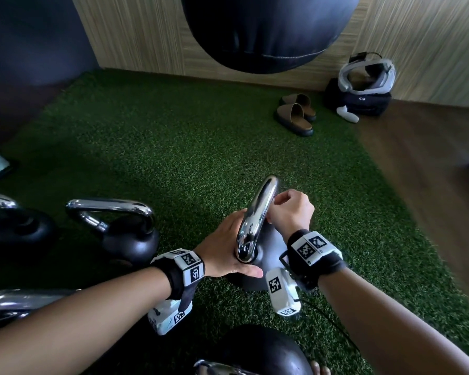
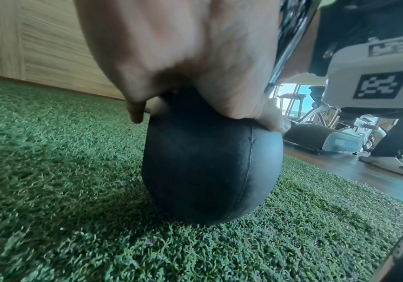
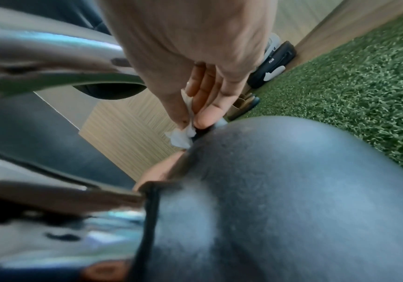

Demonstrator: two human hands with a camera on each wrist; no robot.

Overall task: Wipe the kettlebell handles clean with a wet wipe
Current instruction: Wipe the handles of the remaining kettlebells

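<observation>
A black kettlebell (image 1: pixel 268 253) with a chrome handle (image 1: pixel 257 215) stands on green turf in the middle of the head view. My left hand (image 1: pixel 228 247) cups the top of its round body (image 2: pixel 210 162), thumb (image 2: pixel 275 122) on the near side and fingers reaching under the handle. My right hand (image 1: pixel 287 212) is on the handle's right side, low by its far leg. In the right wrist view my right hand (image 3: pixel 195 76) pinches a small white wet wipe (image 3: pixel 181 135) between thumb and fingers, against where that leg meets the body. Most of the wipe is hidden.
Several more kettlebells stand close: one at the left (image 1: pixel 119 228), one at the far left (image 1: pixel 11 226), one at the bottom edge (image 1: pixel 260 353). A black punch bag (image 1: pixel 268 31) hangs ahead. Sandals (image 1: pixel 295 115) and a headset on a bag (image 1: pixel 363 85) lie by the wall.
</observation>
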